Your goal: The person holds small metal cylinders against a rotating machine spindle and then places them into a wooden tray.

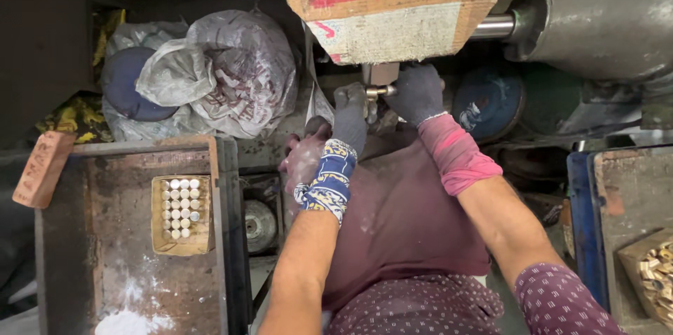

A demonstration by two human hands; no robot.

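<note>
Gripping brass piece (379,90) at twelve o'clock, gloved left hand (350,118) and right hand (419,94) pinched close; risked glove snagging on shaft (493,26).

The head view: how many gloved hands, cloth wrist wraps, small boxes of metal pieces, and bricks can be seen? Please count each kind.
Gloved hands: 2 (left hand, right hand)
Wrist wraps: 2 (blue patterned wrap, pink wrap)
Boxes of pieces: 2 (left box, right box)
Bricks: 1 (brick)
Total: 7

I see my left hand (348,114) and right hand (418,93) side by side at the small metal part (379,90) in the upper centre of the frame, under the cardboard box (392,2). The tray of cylinders (181,214) sits on the worktop (105,237) at lower left, bags (210,72) behind it.
</note>
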